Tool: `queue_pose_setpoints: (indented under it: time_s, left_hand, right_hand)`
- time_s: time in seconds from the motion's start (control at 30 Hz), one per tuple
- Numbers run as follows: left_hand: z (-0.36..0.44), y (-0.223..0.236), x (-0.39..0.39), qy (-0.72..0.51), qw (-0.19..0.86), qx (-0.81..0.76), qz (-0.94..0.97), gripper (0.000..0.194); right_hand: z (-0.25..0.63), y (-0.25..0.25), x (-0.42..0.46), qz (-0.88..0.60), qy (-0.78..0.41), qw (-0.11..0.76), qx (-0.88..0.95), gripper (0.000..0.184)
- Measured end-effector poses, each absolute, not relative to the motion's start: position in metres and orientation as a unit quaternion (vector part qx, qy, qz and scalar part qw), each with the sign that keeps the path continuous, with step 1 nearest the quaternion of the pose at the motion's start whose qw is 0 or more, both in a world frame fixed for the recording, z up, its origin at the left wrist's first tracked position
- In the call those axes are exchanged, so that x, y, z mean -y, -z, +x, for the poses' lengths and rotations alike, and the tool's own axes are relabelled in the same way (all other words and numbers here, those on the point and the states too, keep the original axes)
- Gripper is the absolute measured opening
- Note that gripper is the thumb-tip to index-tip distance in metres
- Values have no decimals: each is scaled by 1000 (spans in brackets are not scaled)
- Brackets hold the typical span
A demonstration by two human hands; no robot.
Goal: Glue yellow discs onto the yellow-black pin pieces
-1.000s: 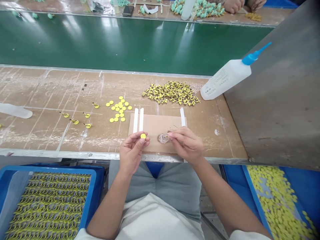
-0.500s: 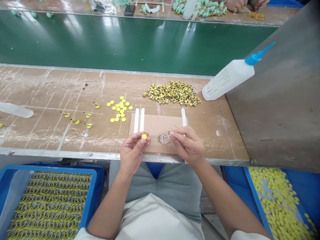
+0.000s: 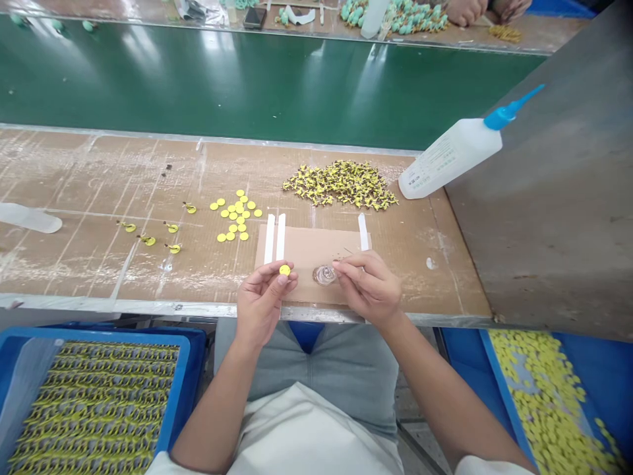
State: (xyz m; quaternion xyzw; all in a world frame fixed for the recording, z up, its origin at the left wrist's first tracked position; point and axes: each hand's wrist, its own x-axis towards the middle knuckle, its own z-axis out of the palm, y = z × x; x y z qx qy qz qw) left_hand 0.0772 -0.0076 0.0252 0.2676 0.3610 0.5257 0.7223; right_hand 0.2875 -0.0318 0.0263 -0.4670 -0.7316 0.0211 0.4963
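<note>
My left hand (image 3: 262, 297) pinches a small yellow disc (image 3: 285, 270) between thumb and fingertips, its flat face turned up. My right hand (image 3: 370, 284) is closed in a pinch beside a round smear of clear, glossy glue (image 3: 324, 275). What its fingertips hold is too small to make out. Both hands are over a cardboard sheet (image 3: 316, 244) that has white strips (image 3: 281, 237) on it. Loose yellow discs (image 3: 240, 211) lie to the left of the sheet. Behind it is a heap of small yellow-and-dark pieces (image 3: 341, 183).
A white bottle with a blue nozzle (image 3: 450, 155) leans at the right by a grey panel (image 3: 554, 185). Discs with dark pieces attached (image 3: 150, 241) lie left. Blue trays (image 3: 184, 369) flank my legs. Beyond the green belt (image 3: 277, 86) are a co-worker's hands (image 3: 467, 10).
My right hand's fingertips have shifted slightly toward the glue smear. The left hand keeps the disc in place. Green balls on the far belt have moved left.
</note>
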Motion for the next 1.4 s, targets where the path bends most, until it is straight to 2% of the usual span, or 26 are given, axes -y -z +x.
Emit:
queue_pose_setpoints:
  time_s: [0.13, 0.23, 0.37, 0.47, 0.73, 1.4]
  left_hand:
    - [76, -25, 8, -526, 722, -364, 266, 20]
    - [75, -26, 8, -528, 721, -367, 258, 20]
    - [77, -30, 11, -523, 733, -369, 230, 21]
    - [82, -34, 16, -512, 755, -354, 208, 20]
    - [98, -49, 34, -492, 783, -322, 202, 19]
    - [107, -51, 42, -494, 769, -330, 236, 18]
  right_hand:
    - [288, -26, 31, -462, -33, 515, 721, 39]
    - [286, -29, 34, -480, -67, 570, 663, 38]
    - [276, -39, 44, -520, -158, 661, 517, 29]
    - [264, -51, 53, -535, -220, 695, 427, 21]
    - [233, -82, 64, -521, -236, 678, 461, 24]
    - [225, -72, 66, -525, -216, 655, 499, 29]
